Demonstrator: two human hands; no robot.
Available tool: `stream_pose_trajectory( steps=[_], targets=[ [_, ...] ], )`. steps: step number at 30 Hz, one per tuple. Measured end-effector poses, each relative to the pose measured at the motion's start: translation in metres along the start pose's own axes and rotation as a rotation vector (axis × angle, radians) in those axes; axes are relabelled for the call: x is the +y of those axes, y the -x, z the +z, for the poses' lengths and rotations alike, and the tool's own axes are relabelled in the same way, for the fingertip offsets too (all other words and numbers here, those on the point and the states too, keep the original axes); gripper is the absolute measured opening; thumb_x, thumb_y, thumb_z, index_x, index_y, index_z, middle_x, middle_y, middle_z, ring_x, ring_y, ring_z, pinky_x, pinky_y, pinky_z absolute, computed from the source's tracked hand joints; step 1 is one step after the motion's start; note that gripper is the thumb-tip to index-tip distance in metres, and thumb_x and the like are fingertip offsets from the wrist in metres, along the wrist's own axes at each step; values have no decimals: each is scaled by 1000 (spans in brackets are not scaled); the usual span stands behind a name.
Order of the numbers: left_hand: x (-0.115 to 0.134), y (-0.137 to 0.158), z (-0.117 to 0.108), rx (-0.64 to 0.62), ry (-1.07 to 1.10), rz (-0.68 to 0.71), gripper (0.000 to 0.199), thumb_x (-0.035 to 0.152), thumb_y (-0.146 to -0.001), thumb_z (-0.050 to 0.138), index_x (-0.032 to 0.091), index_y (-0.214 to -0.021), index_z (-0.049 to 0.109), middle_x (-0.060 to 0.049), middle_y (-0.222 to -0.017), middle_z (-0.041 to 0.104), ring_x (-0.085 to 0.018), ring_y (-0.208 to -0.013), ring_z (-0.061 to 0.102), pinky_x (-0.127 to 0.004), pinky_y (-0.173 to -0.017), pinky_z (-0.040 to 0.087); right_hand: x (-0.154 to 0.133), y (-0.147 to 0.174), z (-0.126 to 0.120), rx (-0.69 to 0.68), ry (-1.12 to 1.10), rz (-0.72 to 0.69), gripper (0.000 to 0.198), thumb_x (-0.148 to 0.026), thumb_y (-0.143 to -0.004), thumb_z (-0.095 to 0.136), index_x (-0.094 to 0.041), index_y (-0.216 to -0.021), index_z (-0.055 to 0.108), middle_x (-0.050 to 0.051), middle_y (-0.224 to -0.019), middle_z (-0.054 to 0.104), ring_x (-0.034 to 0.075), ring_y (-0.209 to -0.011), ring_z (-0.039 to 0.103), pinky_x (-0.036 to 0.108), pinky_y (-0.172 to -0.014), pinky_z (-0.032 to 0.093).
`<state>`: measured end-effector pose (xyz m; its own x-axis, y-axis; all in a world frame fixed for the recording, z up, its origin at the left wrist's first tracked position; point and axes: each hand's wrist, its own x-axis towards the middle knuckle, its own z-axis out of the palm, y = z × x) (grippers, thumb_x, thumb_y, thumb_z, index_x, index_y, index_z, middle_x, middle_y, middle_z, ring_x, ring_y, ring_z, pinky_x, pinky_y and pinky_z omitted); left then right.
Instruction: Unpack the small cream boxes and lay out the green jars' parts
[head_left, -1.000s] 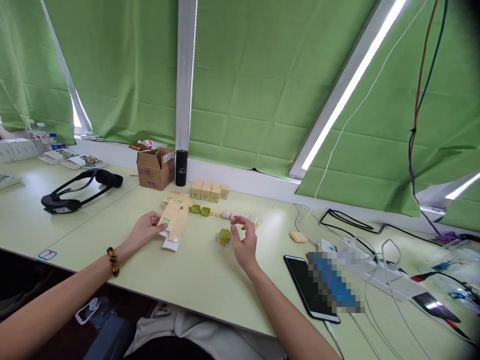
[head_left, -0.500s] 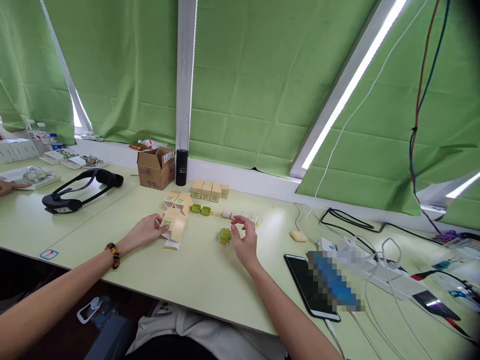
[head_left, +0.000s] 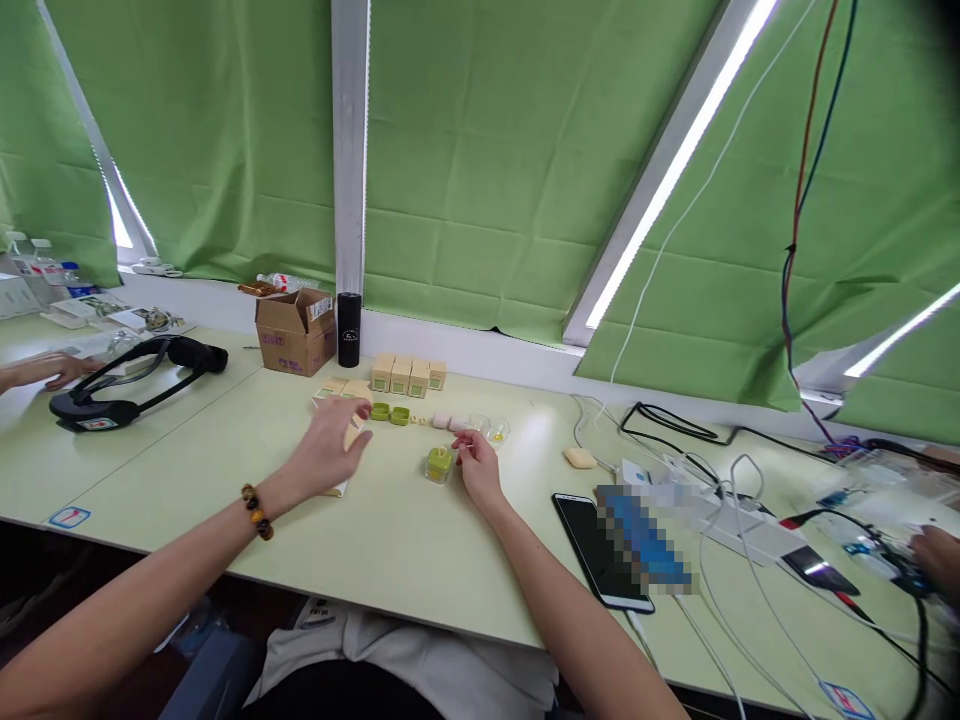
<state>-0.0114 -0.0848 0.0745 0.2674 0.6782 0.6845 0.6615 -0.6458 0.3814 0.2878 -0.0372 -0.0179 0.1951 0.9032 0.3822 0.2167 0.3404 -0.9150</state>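
My left hand [head_left: 330,445] hovers over a small unfolded carton [head_left: 336,490], fingers spread and nothing in them; the hand covers most of the carton. Just right of a little clear jar with a green top [head_left: 438,463], my right hand [head_left: 480,472] has its fingers bent, with a gap between thumb and forefinger. Its fingertips are close to a pale pink piece [head_left: 441,421]; whether they touch a second one behind them I cannot tell. Two green square cups [head_left: 400,415], tiny cream bits [head_left: 418,420] and clear cups [head_left: 498,431] form a row behind.
Several small tan boxes [head_left: 400,375] stand behind the row. Farther back are a cardboard box [head_left: 295,335] and a black tumbler [head_left: 349,330]. A black headset [head_left: 142,380] lies left. A phone [head_left: 596,550] and cables lie right. Other people's hands [head_left: 56,370] show at both sides.
My left hand has let go of the carton and risen over it, moving right. My right hand's fingers have drawn closer together near the pink pieces. The view has shifted slightly right.
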Motion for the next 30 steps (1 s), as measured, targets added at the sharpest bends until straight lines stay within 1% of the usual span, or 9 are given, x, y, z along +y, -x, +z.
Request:
stream_pose_trajectory(
  steps=[3, 7, 9, 12, 16, 20, 23, 26, 30],
  targets=[
    [19, -5, 36, -187, 89, 84, 42, 20, -88, 65, 23, -129, 60, -12, -118, 70, -33, -116, 59, -51, -102, 46, 8, -4, 2, 1, 5, 32, 27, -44, -87, 56, -22, -96, 69, 2, -81, 71, 18, -57, 58, 34, -58, 50],
    [22, -17, 79, -372, 175, 18, 54, 21, -79, 74, 24, -132, 59, -16, -127, 68, -37, -124, 57, -50, -101, 47, 15, -10, 2, 11, 22, 44, 24, -45, -86, 56, -24, -89, 69, -1, -69, 69, 18, -54, 56, 32, -53, 46],
    [19, -24, 93, -450, 194, -24, 60, 23, -74, 76, 23, -132, 60, -15, -126, 68, -37, -121, 59, -48, -100, 47, 18, -13, 2, 13, 26, 40, 22, -44, -84, 57, -25, -84, 69, -1, -65, 68, 19, -53, 56, 31, -53, 46],
    [14, -28, 105, -503, 235, -48, 63, 23, -73, 77, 23, -134, 60, -15, -128, 68, -37, -123, 59, -48, -104, 46, 19, -15, 2, 17, 11, 35, 21, -43, -84, 58, -25, -83, 69, -2, -63, 68, 19, -52, 55, 32, -53, 45],
    [13, -20, 110, -482, 299, -91, 53, 26, -79, 75, 24, -131, 62, -13, -131, 68, -35, -128, 58, -49, -108, 45, 15, -13, 2, -12, -38, 53, 24, -43, -84, 57, -24, -90, 69, -2, -68, 69, 17, -51, 54, 31, -52, 45],
    [10, -13, 117, -417, 390, -166, 37, 35, -84, 74, 23, -119, 69, -13, -127, 70, -32, -123, 62, -47, -104, 50, 6, -10, 0, -57, -99, 70, 28, -44, -82, 56, -22, -95, 68, -1, -74, 68, 15, -54, 55, 29, -52, 44],
    [7, -17, 118, -318, 552, -272, 40, 42, -83, 79, 20, -115, 72, -14, -119, 74, -30, -109, 68, -42, -90, 56, -1, -6, -3, -78, -134, 79, 31, -44, -83, 55, -21, -100, 67, 1, -81, 69, 15, -59, 57, 27, -50, 42],
    [7, -24, 111, -265, 722, -350, 50, 54, -79, 83, 18, -113, 74, -14, -114, 76, -28, -99, 71, -38, -82, 56, -10, -1, -4, -113, -168, 70, 31, -40, -81, 58, -21, -105, 66, 3, -90, 69, 15, -64, 58, 25, -50, 42],
    [14, -28, 101, -225, 935, -438, 57, 62, -78, 83, 14, -108, 73, -10, -100, 76, -22, -89, 68, -33, -81, 53, -23, 11, 2, -153, -136, -81, 41, -28, -77, 66, -25, -117, 61, 4, -105, 66, 16, -78, 60, 26, -58, 49]
  ],
)
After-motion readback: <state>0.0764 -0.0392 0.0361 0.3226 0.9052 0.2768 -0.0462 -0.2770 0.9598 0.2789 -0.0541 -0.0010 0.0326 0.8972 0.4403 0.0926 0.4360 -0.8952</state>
